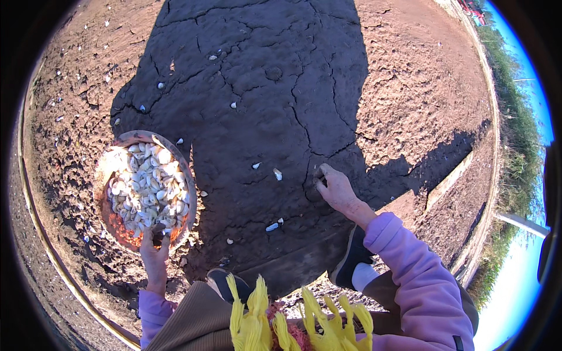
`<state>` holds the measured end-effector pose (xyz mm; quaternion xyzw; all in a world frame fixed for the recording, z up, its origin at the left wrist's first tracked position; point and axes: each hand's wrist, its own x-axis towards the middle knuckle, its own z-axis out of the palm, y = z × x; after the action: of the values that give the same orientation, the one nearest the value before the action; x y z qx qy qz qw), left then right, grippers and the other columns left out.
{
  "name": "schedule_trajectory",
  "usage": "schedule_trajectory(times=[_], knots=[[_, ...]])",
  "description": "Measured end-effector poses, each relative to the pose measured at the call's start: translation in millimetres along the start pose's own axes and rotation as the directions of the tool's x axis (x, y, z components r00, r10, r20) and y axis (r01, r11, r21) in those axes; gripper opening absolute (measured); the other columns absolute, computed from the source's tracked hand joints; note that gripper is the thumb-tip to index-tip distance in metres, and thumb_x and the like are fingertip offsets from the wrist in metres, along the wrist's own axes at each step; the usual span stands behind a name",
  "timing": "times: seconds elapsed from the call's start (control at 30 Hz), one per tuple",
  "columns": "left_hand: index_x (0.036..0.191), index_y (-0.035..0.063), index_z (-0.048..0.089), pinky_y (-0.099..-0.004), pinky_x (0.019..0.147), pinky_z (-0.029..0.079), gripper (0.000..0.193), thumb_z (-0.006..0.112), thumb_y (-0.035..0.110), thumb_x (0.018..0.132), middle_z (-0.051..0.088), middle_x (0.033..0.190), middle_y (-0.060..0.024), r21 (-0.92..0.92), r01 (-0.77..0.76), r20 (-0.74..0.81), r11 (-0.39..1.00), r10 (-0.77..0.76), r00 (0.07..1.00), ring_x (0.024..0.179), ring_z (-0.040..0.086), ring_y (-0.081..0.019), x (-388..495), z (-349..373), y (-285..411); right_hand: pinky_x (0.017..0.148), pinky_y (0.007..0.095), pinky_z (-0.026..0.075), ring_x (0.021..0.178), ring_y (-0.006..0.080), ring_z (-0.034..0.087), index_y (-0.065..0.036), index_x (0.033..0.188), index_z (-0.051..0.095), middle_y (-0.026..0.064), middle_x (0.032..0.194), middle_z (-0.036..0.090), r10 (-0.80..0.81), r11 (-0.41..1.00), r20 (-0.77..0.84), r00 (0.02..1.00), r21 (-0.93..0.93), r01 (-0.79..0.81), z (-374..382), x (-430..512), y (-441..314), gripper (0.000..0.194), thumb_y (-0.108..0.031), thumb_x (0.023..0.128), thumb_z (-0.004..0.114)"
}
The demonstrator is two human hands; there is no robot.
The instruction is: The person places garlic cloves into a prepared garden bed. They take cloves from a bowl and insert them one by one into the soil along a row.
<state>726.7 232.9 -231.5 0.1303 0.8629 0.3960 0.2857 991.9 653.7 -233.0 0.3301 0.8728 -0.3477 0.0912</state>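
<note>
A round basin (191, 193) stands on the soil at my left, heaped with pale garlic cloves (147, 186). My left hand (154, 259) reaches over its near side, thumb and fingertips among the nearest cloves. Whether a clove is between them is hard to make out. To the right, my right hand (337, 189) is bent down at the cracked dark soil (263, 131), thumb and index finger close together. Its fingertips are partly hidden, so I cannot see if they hold anything. A loose clove (278, 174) lies left of that hand, with another clove (272, 227) nearer my feet.
More cloves are scattered over the soil, including one clove (233, 105) farther out. My shadow covers the middle ground. My left shoe (228, 283) and right shoe (349, 259) flank the near soil. Yellow scarf fringe (250, 320) hangs in front. Green plants (513, 166) line the right side.
</note>
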Motion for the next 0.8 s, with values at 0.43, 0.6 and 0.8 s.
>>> schedule_trajectory(times=[0.43, 0.6, 0.8], knots=[[0.117, -0.0003, 0.062, -0.0270, 0.077, 0.046, 0.030, 0.068, 0.002, 0.087, 0.062, 0.097, -0.0027, -0.062, 0.040, 0.029, 0.997, -0.039, 0.999, 0.083, 0.054, -0.0111, 0, -2, -9, 0.083, 0.0469, 0.052, 0.097, 0.0415, 0.062, -0.004, 0.116, 0.056, 0.0213, 0.115, 0.057, -0.101, 0.986, -0.018, 0.995, -0.133, 0.097, 63, 34, -47, 0.032, -0.010, 0.086, 0.066], [0.117, -0.0007, 0.061, -0.0283, 0.078, 0.047, 0.030, 0.068, 0.002, 0.088, 0.064, 0.098, -0.0040, 0.026, 0.001, 0.009, 1.000, -0.001, 1.000, 0.085, 0.056, -0.0127, 1, -2, -22, 0.079, 0.0412, 0.052, 0.090, 0.0381, 0.065, -0.001, 0.102, 0.061, 0.0181, 0.097, 0.065, -0.075, 0.995, -0.081, 0.994, 0.059, 0.080, 7, 0, 1, 0.019, -0.009, 0.086, 0.067], [0.120, -0.0010, 0.062, -0.0275, 0.083, 0.047, 0.032, 0.068, 0.003, 0.088, 0.065, 0.103, -0.0043, -0.056, -0.028, 0.008, 0.998, 0.028, 1.000, 0.090, 0.057, -0.0126, 3, -3, -24, 0.082, 0.0356, 0.052, 0.092, 0.0321, 0.068, 0.000, 0.100, 0.068, 0.0176, 0.098, 0.069, 0.143, 0.980, 0.247, 0.958, 0.100, -0.172, -11, -69, 54, 0.016, -0.007, 0.086, 0.067]])
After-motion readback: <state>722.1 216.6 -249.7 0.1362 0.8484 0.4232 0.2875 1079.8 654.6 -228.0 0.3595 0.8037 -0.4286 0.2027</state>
